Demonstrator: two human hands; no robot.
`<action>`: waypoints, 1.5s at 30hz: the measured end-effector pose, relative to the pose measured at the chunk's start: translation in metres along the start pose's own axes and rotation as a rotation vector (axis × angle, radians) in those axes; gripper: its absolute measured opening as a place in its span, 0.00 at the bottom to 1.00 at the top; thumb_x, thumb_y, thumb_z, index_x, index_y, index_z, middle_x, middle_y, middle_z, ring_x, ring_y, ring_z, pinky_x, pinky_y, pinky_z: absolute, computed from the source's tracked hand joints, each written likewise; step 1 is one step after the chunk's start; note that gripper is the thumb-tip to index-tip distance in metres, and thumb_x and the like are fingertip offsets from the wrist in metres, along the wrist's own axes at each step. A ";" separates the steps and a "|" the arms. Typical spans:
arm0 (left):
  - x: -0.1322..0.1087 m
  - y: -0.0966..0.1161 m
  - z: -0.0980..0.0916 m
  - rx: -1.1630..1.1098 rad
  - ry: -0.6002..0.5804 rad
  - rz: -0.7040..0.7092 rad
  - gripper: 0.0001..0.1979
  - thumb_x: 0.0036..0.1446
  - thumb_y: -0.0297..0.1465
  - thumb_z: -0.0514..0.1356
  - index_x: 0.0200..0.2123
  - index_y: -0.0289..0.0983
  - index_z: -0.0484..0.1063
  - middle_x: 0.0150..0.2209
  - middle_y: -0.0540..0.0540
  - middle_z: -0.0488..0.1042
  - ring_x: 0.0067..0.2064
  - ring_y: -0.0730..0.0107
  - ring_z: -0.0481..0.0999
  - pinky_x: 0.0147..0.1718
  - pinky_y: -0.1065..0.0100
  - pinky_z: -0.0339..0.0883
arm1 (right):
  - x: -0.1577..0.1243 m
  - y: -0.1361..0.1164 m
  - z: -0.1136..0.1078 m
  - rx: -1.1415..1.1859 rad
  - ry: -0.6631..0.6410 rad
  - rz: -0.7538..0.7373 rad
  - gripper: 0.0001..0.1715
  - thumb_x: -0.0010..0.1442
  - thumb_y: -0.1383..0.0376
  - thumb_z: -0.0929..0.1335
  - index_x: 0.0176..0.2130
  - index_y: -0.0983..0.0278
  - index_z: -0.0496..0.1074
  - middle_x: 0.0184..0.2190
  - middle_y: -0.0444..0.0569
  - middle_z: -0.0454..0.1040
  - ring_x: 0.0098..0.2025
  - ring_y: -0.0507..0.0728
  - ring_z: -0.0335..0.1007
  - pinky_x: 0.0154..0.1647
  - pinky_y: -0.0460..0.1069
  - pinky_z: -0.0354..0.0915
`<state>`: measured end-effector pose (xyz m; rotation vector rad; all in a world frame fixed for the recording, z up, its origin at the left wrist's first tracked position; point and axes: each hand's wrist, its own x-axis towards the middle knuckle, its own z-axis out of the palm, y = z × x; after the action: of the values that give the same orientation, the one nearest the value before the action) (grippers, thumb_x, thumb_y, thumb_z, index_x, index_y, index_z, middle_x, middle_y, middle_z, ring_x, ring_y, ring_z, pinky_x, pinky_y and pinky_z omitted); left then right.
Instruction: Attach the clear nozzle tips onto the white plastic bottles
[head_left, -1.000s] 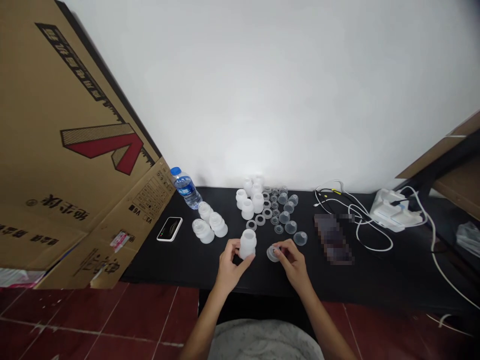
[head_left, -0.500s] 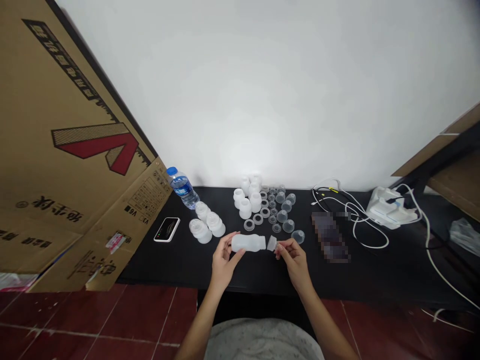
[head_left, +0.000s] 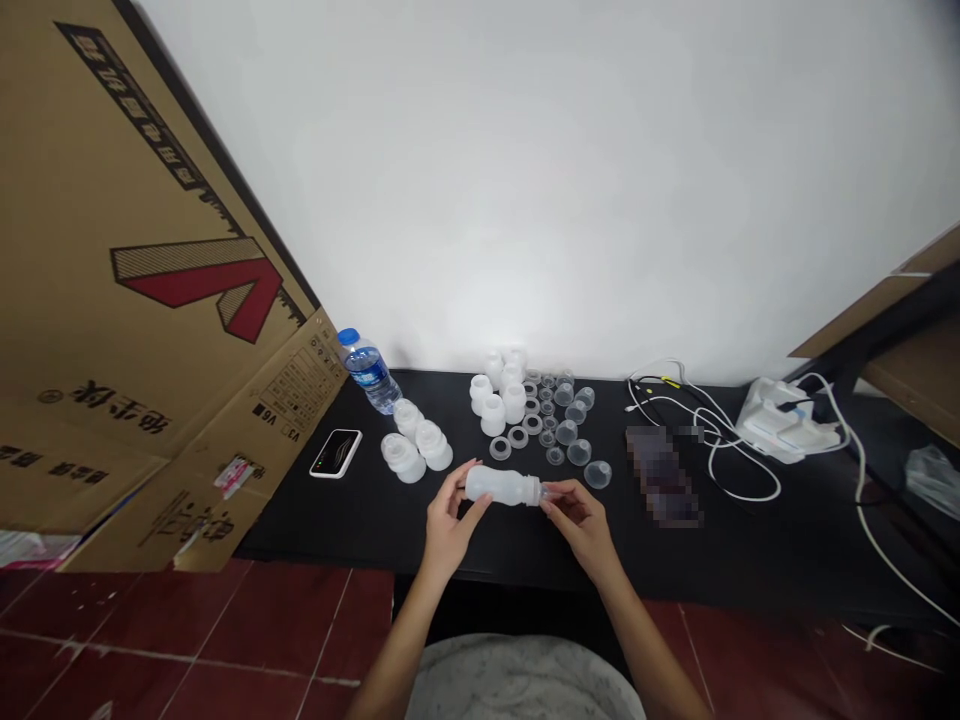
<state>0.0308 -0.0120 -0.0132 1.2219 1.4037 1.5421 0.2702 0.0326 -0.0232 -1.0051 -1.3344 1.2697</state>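
Overhead, a big cardboard sheet [head_left: 150,280] leans in from the left against a white wall [head_left: 570,170], and a wooden shelf [head_left: 907,340] juts in at the far right. Below lies a red tile floor [head_left: 202,625], and a black table [head_left: 300,535] runs across the view, with a grey cloth [head_left: 521,685] at the near edge of the frame.

Both hands are up over the table's front part, holding a frosted white bottle [head_left: 501,486] on its side in the air, just in front of the rows of parts. The left hand [head_left: 450,530] is wrapped around the bottle's body, closed on it. The right hand [head_left: 581,525] pinches a small clear cap [head_left: 545,492] right at the bottle's neck, thumb and fingers together on it.

Just beyond stand white jars [head_left: 493,415], flat rings [head_left: 517,437] and clear cups [head_left: 578,452]. Further left are white sleeves [head_left: 409,450], a water bottle [head_left: 367,372] and a phone [head_left: 336,453]. To the right sit a white charger [head_left: 784,425], a cable [head_left: 742,475] and something blurred [head_left: 660,475]
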 end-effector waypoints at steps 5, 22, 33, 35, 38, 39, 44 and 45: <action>0.002 -0.004 -0.002 -0.032 0.040 -0.055 0.27 0.61 0.44 0.74 0.59 0.40 0.79 0.54 0.39 0.85 0.53 0.53 0.86 0.50 0.60 0.82 | -0.001 0.002 -0.001 -0.012 -0.009 -0.005 0.17 0.63 0.51 0.80 0.44 0.58 0.83 0.39 0.50 0.84 0.40 0.60 0.81 0.43 0.52 0.77; 0.001 -0.002 -0.003 -0.039 0.043 -0.043 0.26 0.58 0.43 0.76 0.56 0.38 0.81 0.49 0.40 0.86 0.48 0.55 0.87 0.48 0.61 0.82 | -0.002 -0.006 0.000 -0.144 -0.061 0.014 0.24 0.69 0.45 0.74 0.32 0.60 0.77 0.27 0.46 0.78 0.31 0.56 0.74 0.35 0.49 0.69; -0.002 0.002 -0.002 -0.060 0.014 -0.014 0.25 0.58 0.41 0.76 0.56 0.39 0.82 0.48 0.39 0.86 0.48 0.56 0.87 0.47 0.61 0.83 | -0.003 -0.004 0.002 -0.211 -0.075 -0.025 0.30 0.76 0.43 0.65 0.32 0.60 0.74 0.24 0.43 0.70 0.27 0.55 0.66 0.31 0.49 0.61; -0.002 0.002 -0.002 -0.060 0.018 -0.012 0.25 0.59 0.41 0.76 0.56 0.39 0.82 0.49 0.39 0.86 0.48 0.55 0.87 0.48 0.61 0.83 | -0.003 -0.006 0.002 -0.200 -0.083 -0.032 0.26 0.75 0.44 0.67 0.34 0.60 0.73 0.27 0.42 0.69 0.29 0.55 0.66 0.32 0.48 0.61; -0.003 0.002 -0.002 -0.044 0.008 -0.004 0.25 0.58 0.41 0.76 0.57 0.39 0.81 0.51 0.39 0.86 0.50 0.55 0.87 0.49 0.60 0.83 | -0.004 -0.007 0.002 -0.249 -0.093 -0.018 0.34 0.77 0.44 0.63 0.26 0.60 0.69 0.22 0.42 0.66 0.26 0.54 0.64 0.31 0.49 0.59; -0.003 0.002 -0.002 -0.038 0.003 -0.001 0.26 0.58 0.41 0.76 0.57 0.39 0.81 0.51 0.39 0.86 0.50 0.54 0.87 0.50 0.60 0.83 | -0.004 -0.007 0.002 -0.265 -0.092 -0.008 0.37 0.78 0.43 0.62 0.23 0.60 0.67 0.20 0.42 0.64 0.25 0.54 0.63 0.30 0.49 0.58; -0.003 0.001 -0.002 -0.024 0.002 -0.006 0.26 0.59 0.42 0.75 0.58 0.38 0.81 0.51 0.38 0.86 0.50 0.54 0.87 0.49 0.59 0.83 | -0.004 -0.007 0.002 -0.209 -0.069 -0.027 0.34 0.77 0.42 0.63 0.28 0.60 0.70 0.23 0.43 0.67 0.26 0.55 0.65 0.31 0.49 0.60; -0.003 0.001 -0.002 -0.021 0.004 -0.008 0.26 0.59 0.42 0.75 0.58 0.38 0.81 0.51 0.38 0.86 0.50 0.54 0.87 0.49 0.59 0.83 | -0.004 -0.007 0.002 -0.192 -0.070 -0.034 0.31 0.76 0.42 0.65 0.30 0.60 0.71 0.24 0.42 0.67 0.27 0.55 0.65 0.31 0.49 0.60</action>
<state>0.0295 -0.0154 -0.0128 1.1997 1.3901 1.5508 0.2693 0.0276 -0.0168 -1.0734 -1.5439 1.1769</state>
